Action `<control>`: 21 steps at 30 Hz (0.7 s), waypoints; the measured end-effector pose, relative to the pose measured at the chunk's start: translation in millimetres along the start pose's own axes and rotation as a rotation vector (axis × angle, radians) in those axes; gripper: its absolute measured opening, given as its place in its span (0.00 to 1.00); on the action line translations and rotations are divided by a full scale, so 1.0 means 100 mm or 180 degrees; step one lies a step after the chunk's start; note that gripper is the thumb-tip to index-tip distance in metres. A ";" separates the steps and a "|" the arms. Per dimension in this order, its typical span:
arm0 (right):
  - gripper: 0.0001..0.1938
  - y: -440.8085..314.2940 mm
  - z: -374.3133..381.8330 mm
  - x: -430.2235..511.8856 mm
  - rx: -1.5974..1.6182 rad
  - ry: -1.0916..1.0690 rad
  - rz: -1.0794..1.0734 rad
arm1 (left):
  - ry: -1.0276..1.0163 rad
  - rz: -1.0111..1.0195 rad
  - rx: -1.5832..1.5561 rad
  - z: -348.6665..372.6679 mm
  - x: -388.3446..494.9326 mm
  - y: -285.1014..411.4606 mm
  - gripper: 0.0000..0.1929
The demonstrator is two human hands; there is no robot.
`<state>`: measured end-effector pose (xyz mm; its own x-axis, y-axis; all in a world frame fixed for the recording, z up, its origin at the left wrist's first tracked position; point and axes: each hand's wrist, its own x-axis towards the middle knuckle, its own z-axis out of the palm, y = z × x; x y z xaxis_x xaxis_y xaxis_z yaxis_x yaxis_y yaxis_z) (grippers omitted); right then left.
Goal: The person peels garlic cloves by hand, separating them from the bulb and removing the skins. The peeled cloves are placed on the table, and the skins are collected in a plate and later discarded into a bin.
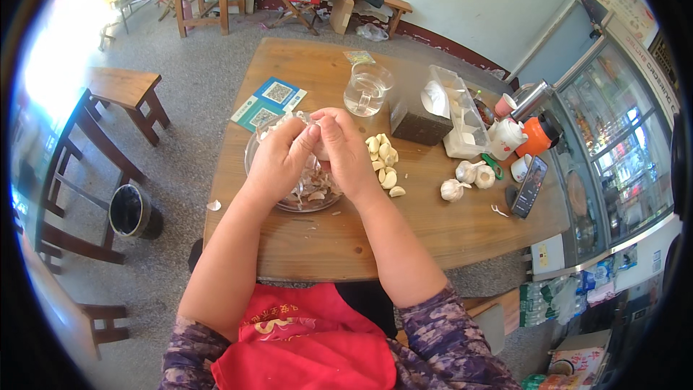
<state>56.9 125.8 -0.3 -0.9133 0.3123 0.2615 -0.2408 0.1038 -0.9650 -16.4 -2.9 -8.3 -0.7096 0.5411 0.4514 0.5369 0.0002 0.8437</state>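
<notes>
My left hand [281, 160] and my right hand [346, 157] meet over a clear bowl [309, 209] and close around a pale garlic bulb [320, 150], mostly hidden by the fingers. Papery garlic skins [316, 184] fill the bowl. Just right of my right hand lies a pile of peeled garlic cloves [384, 154] on the wooden table. Farther right, several whole garlic bulbs [452, 190] sit near green-handled scissors [494, 167]. A piece of skin [214, 205] lies at the table's left edge.
Behind the bowl are printed code cards [268, 103] and a glass jug of water [368, 89]. A dark tissue box [419, 119], a clear divided container [463, 119], a white teapot [506, 138], an orange flask [536, 135] and a propped phone [529, 187] stand to the right. A black bucket [134, 212] is on the floor.
</notes>
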 end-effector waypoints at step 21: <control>0.19 0.03 -0.02 0.08 0.1974 0.0538 0.1263 | 0.0224 -0.1088 -0.1945 0.00 -0.01 0.05 0.19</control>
<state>49.5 130.8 -0.7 -0.9192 0.3611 -0.1568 -0.0906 -0.5816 -0.8084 -12.9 -3.2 -4.9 -0.8317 0.5393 0.1320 -0.0595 -0.3229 0.9446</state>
